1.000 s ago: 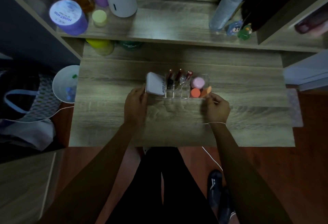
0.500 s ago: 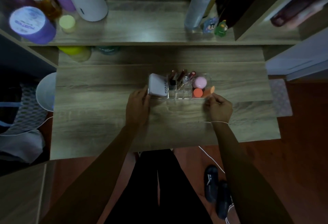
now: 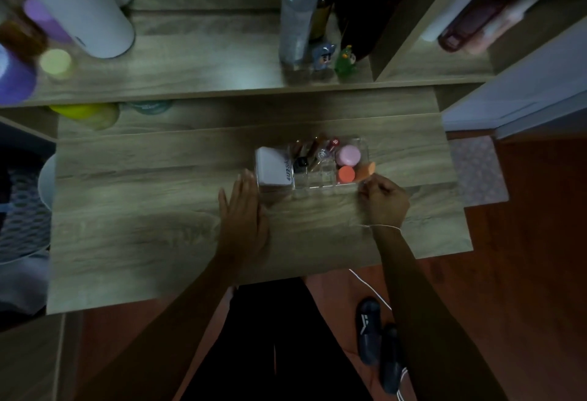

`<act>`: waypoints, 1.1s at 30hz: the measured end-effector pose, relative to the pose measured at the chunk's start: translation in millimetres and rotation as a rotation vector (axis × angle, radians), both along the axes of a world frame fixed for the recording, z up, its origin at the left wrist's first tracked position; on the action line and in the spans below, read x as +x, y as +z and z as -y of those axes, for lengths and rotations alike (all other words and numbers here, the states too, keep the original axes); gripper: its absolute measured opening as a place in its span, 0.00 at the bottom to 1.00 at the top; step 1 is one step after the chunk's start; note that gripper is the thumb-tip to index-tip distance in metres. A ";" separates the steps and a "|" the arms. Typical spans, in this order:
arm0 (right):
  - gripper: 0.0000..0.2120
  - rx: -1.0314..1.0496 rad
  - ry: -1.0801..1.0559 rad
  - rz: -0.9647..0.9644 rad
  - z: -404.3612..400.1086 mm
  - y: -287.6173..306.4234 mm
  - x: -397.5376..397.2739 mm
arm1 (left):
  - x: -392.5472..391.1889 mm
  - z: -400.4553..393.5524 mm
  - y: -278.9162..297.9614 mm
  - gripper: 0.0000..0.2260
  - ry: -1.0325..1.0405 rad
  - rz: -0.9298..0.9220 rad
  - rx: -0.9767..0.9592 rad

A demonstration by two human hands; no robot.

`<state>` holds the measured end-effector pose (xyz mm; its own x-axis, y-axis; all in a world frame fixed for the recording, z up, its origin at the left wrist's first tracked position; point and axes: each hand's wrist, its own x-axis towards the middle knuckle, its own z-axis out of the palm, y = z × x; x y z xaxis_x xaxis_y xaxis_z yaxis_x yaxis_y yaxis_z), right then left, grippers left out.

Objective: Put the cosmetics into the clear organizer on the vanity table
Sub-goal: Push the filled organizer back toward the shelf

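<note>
The clear organizer [image 3: 364, 148] stands on the wooden vanity table [image 3: 158, 210]. It holds a white box [image 3: 272, 167] at its left end, several lipstick tubes [image 3: 314, 150] in the middle cells, a pink round jar [image 3: 348, 155], an orange-lidded jar [image 3: 346, 174] and an orange sponge [image 3: 365, 170] at its right end. My left hand [image 3: 244, 216] lies flat on the table just left of the organizer, fingers straight, holding nothing. My right hand [image 3: 385, 200] is curled at the organizer's right front corner, fingertips pinched by the sponge; whether they grip it is unclear.
A raised shelf [image 3: 203, 73] behind carries a white cylinder [image 3: 89, 10], purple containers [image 3: 12, 80], a spray bottle [image 3: 297, 19] and two small figurines [image 3: 333, 57]. A yellow jar [image 3: 85, 113] sits under the shelf. Below the table edge are dark shoes [image 3: 378, 343] and a white cable [image 3: 371, 289].
My left hand has come off the organizer's left end and now lies flat on the table. The camera has shifted, so the shelf looks nearer. The right hand stays at the right corner.
</note>
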<state>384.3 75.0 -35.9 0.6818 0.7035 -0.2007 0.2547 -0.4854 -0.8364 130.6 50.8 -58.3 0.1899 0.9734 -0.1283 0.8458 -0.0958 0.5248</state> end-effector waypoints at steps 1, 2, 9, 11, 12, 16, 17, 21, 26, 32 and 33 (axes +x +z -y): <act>0.07 -0.001 -0.002 0.002 -0.8 -0.4 4.0 | 2.8 -1.4 0.4 0.29 -0.020 -0.033 -0.013; 0.08 -0.010 -0.007 0.004 -1.9 -0.7 7.9 | 5.8 -2.5 0.9 0.30 -0.044 -0.068 -0.024; 0.08 -0.034 -0.070 -0.026 -5.6 -0.9 39.1 | 35.6 -17.1 4.3 0.31 -0.127 -0.206 -0.036; 0.08 -0.043 -0.100 -0.067 -8.2 -1.7 48.0 | 44.7 -21.7 3.6 0.30 -0.140 -0.267 -0.039; 0.08 -0.050 -0.117 -0.085 -10.0 -1.9 51.8 | 49.4 -23.9 3.4 0.30 -0.144 -0.295 -0.041; 0.09 -0.085 -0.130 -0.072 -17.9 -2.6 66.4 | 66.2 -33.3 4.4 0.28 -0.136 -0.340 -0.050; 0.09 -0.078 -0.123 -0.079 -20.2 -2.3 69.0 | 69.3 -35.6 4.6 0.28 -0.142 -0.341 -0.044; 0.09 -0.057 -0.084 -0.044 -29.6 0.5 76.7 | 79.9 -46.1 6.9 0.29 -0.125 -0.337 -0.039; 0.09 -0.041 -0.090 -0.057 -39.6 1.1 84.5 | 88.1 -56.6 9.4 0.29 -0.111 -0.298 -0.048; 0.09 -0.056 -0.065 -0.062 -47.8 -1.2 92.8 | 95.6 -65.1 12.7 0.29 -0.117 -0.291 -0.073; 0.09 -0.058 -0.066 -0.060 -48.7 -1.8 93.8 | 96.0 -65.3 12.6 0.29 -0.117 -0.292 -0.075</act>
<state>478.1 123.7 -37.7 0.7117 0.6434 -0.2820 0.1707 -0.5478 -0.8190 226.7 116.0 -45.6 0.2442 0.9329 -0.2645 0.9474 -0.1713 0.2705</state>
